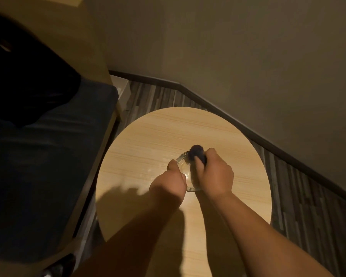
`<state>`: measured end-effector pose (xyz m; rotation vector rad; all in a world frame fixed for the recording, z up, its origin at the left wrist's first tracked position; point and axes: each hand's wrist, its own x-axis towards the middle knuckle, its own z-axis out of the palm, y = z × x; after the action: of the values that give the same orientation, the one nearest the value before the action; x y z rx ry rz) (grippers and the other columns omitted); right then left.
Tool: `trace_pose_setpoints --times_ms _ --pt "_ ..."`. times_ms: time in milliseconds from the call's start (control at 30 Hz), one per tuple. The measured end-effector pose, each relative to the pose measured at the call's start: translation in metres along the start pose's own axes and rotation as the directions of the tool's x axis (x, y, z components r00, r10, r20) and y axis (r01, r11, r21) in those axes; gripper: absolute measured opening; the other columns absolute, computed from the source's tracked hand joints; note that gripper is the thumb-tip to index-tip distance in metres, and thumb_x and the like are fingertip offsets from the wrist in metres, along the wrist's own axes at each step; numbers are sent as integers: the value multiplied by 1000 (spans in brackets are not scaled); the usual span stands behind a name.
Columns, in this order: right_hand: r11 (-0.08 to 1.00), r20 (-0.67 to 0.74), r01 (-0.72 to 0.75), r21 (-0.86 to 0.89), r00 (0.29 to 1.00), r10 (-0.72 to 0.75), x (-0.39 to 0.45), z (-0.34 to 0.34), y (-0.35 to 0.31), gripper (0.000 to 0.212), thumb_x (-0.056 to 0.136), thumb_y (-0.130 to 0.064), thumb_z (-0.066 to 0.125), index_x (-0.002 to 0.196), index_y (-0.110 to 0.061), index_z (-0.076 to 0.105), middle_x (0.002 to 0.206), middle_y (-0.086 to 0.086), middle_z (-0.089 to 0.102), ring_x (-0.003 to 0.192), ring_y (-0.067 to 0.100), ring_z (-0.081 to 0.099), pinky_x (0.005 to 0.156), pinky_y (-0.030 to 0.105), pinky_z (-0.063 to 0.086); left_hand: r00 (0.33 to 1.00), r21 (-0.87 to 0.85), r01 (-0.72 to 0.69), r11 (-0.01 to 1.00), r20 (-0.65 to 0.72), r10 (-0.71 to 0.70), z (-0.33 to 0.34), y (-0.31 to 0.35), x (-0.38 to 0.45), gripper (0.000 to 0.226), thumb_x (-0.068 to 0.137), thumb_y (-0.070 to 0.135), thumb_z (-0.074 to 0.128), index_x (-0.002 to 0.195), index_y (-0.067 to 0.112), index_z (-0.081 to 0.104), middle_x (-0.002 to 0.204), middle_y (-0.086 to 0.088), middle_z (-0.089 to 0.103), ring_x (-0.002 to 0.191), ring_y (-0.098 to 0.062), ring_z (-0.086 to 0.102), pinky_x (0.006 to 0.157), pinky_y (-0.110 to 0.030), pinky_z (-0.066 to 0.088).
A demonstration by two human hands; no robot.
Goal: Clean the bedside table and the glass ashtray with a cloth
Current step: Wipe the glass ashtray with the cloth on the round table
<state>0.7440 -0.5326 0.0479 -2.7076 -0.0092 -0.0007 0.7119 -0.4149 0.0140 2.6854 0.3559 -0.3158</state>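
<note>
Ashtray: the glass ashtray sits on the round wooden table, near its middle, between both hands
Left hand: the left hand has its grip closed on the ashtray's near-left rim; thumb on top
Right hand: the right hand clutches a dark, bunched cloth; cloth pressed at the ashtray's far rim; blurred
Bed: a dark-covered bed stands just left of the table

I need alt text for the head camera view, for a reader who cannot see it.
Seen from above, a right hand rubs a dark cloth inside a glass ashtray while the left hand grips its rim. The ashtray sits on a round, pale wood table, beside a bed with dark bedding, in a dim room corner.
</note>
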Motion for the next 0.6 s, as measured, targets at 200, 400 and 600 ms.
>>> trace_pose_setpoints --times_ms 200,400,600 --pt "801 -65 -225 554 948 311 18 -37 38 9 89 -41 57 92 -33 55 83 -13 60 77 3 58 60 24 40 990 111 -94 989 -94 104 -3 -6 -1 53 91 28 52 139 8 42 67 -5 66 60 -23 64 51 -25 39" --pt "962 466 -12 271 877 -121 38 -39 56 27 95 -42 50 118 -31 59 100 -12 64 89 8 57 73 26 40 995 33 -92 995 34 91 -8 -7 14 40 100 32 31 138 20 34 94 -9 68 86 -32 63 63 -32 36" --pt "993 540 36 114 837 -92 48 -33 47 18 94 -44 49 96 -30 61 81 -6 64 74 14 57 61 32 42 979 153 -202 967 38 198 -9 -8 16 36 98 26 35 131 13 38 87 -11 67 76 -33 62 56 -31 34"
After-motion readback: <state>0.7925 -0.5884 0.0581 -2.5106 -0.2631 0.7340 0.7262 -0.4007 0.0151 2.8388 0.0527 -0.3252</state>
